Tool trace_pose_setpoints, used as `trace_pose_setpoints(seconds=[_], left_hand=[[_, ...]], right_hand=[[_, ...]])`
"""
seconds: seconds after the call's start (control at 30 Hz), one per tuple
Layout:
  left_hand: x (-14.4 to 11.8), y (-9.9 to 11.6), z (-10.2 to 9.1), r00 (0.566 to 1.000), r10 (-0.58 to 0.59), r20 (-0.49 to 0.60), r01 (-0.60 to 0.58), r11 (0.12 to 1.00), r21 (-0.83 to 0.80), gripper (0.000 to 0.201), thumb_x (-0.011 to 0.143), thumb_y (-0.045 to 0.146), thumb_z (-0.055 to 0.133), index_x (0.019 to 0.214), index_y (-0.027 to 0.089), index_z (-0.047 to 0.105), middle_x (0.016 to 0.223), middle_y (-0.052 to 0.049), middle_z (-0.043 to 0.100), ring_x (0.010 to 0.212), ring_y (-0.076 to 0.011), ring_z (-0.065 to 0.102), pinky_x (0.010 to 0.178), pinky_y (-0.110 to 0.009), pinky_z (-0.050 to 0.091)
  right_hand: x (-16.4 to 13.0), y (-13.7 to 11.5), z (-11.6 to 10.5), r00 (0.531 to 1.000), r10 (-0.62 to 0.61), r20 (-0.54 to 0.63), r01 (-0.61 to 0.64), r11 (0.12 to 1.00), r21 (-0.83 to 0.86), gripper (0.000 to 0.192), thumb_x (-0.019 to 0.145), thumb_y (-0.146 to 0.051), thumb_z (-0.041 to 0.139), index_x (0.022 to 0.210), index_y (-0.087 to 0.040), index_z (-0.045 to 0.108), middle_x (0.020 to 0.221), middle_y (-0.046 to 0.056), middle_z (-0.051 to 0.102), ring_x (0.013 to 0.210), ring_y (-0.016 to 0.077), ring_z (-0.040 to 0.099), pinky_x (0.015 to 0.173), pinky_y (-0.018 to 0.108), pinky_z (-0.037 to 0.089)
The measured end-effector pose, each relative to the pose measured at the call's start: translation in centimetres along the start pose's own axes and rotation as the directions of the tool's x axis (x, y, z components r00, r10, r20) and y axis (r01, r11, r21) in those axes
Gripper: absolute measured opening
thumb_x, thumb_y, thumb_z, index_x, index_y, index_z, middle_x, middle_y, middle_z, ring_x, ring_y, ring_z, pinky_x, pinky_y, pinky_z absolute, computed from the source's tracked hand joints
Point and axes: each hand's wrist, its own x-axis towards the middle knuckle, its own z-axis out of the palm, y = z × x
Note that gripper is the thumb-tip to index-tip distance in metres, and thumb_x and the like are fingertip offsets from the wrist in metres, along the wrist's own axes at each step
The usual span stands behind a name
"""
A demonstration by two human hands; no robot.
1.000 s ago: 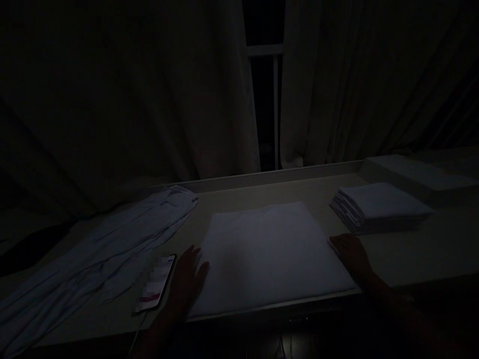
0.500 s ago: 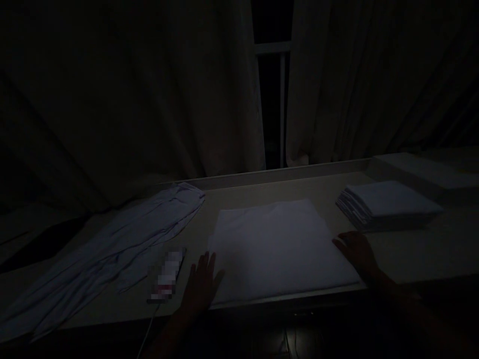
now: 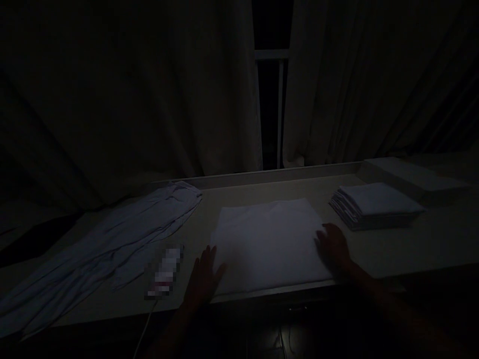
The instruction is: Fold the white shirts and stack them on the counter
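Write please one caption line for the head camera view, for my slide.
In dim light, left hand and right hand rest flat on a white folded cloth beside a stack.

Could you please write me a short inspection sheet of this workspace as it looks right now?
Surface: pale table, dimly lit.
Job's things: flat white cloth at the front edge; left hand rests flat on its left edge, right hand on its right edge.
Clutter: stack of folded cloths at right; crumpled garment at left; phone beside the left hand.
Grippers: both hands open, palms down.
Cables: thin cable from the phone.
Surroundings: curtains behind, parted.
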Motion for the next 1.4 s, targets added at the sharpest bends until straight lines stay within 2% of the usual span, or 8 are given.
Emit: trace_pose_setpoints(seconds=[0.07, 0.2, 0.33, 0.47, 0.83, 1.1, 1.27, 1.4], left_hand=[[0.0, -0.3, -0.1, 1.0, 0.01, 0.01, -0.01, 0.999, -0.034, 0.074, 0.092, 0.059, 0.034, 0.152, 0.019, 0.015, 0.158, -0.013, 0.017, 0.145, -0.0244, 0.019, 0.116, -0.048, 0.02], [0.0, -0.6, 0.2, 0.999, 0.043, 0.016, -0.043, 0.999, 0.006, 0.079, 0.088, 0.064, 0.039, 0.151, 0.02, 0.02, 0.158, -0.015, 0.019, 0.145, -0.0282, 0.018, 0.115, -0.05, 0.02], [-0.1, -0.6, 0.6, 0.997, 0.074, 0.015, -0.075, 0.994, 0.08, 0.076, 0.087, 0.064, 0.039, 0.148, 0.02, 0.029, 0.156, -0.015, 0.023, 0.144, -0.0307, 0.019, 0.114, -0.052, 0.02], [-0.1, -0.3, 0.6, 0.997, 0.076, -0.006, -0.075, 0.991, 0.112, 0.077, 0.087, 0.065, 0.039, 0.149, 0.021, 0.027, 0.157, -0.014, 0.023, 0.144, -0.0312, 0.019, 0.114, -0.051, 0.02], [0.1, -0.1, 0.2, 0.997, 0.074, 0.027, -0.077, 0.988, 0.133, 0.08, 0.086, 0.068, 0.037, 0.149, 0.021, 0.028, 0.156, -0.015, 0.025, 0.143, -0.0324, 0.021, 0.114, -0.052, 0.021], [0.4, 1.9, -1.3, 0.996, 0.041, -0.085, -0.025, 0.984, 0.176, 0.078, 0.088, 0.061, 0.038, 0.148, 0.013, 0.027, 0.157, -0.019, 0.016, 0.145, -0.035, 0.013, 0.113, -0.057, 0.018], [1.2, 10.0, -2.7, 0.975, 0.215, -0.058, -0.206, 0.968, 0.142, 0.069, 0.09, 0.057, 0.038, 0.144, 0.014, 0.037, 0.158, -0.016, 0.016, 0.145, -0.0328, 0.013, 0.116, -0.054, 0.013], [0.9, 16.0, -0.5, 0.949, 0.315, -0.001, -0.315, 0.949, 0.025, 0.07, 0.09, 0.06, 0.036, 0.149, 0.023, 0.028, 0.159, -0.01, 0.014, 0.146, -0.0328, 0.012, 0.115, -0.056, 0.014]], right_hand=[[-2.2, -6.9, 1.7, 0.985, -0.145, 0.094, 0.146, 0.989, -0.001, 0.055, 0.093, -0.048, 0.039, 0.13, -0.01, 0.054, 0.139, 0.02, 0.049, 0.134, 0.0329, 0.036, 0.112, 0.053, 0.022], [-7.2, -20.9, 5.3, 0.83, -0.474, 0.295, 0.438, 0.88, 0.183, 0.059, 0.096, -0.052, 0.034, 0.143, -0.017, 0.04, 0.153, 0.012, 0.031, 0.143, 0.0301, 0.018, 0.115, 0.056, 0.01], [-8.9, -26.1, 7.0, 0.76, -0.548, 0.351, 0.467, 0.835, 0.291, 0.06, 0.097, -0.054, 0.027, 0.148, -0.021, 0.03, 0.156, 0.009, 0.023, 0.145, 0.0296, 0.013, 0.115, 0.057, 0.01], [-8.0, -21.8, 6.3, 0.779, -0.471, 0.414, 0.422, 0.882, 0.209, 0.066, 0.094, -0.061, 0.03, 0.149, -0.025, 0.029, 0.157, 0.009, 0.018, 0.145, 0.0311, 0.01, 0.114, 0.058, 0.01], [-5.3, 0.5, -0.9, 0.872, -0.231, 0.433, 0.315, 0.939, -0.134, 0.063, 0.094, -0.061, 0.028, 0.15, -0.031, 0.026, 0.157, 0.005, 0.02, 0.144, 0.0294, 0.015, 0.113, 0.056, 0.015], [-5.3, 1.0, -1.8, 0.888, -0.199, 0.415, 0.287, 0.945, -0.16, 0.064, 0.095, -0.061, 0.027, 0.15, -0.029, 0.024, 0.157, 0.006, 0.022, 0.144, 0.028, 0.016, 0.114, 0.054, 0.014], [-5.3, 1.2, -1.8, 0.891, -0.202, 0.407, 0.283, 0.948, -0.149, 0.064, 0.095, -0.061, 0.027, 0.15, -0.029, 0.026, 0.156, 0.006, 0.023, 0.144, 0.0281, 0.015, 0.114, 0.054, 0.014], [-5.4, 1.4, -1.7, 0.888, -0.2, 0.413, 0.282, 0.948, -0.149, 0.064, 0.094, -0.061, 0.027, 0.15, -0.029, 0.025, 0.156, 0.006, 0.023, 0.144, 0.0279, 0.016, 0.114, 0.054, 0.014]])
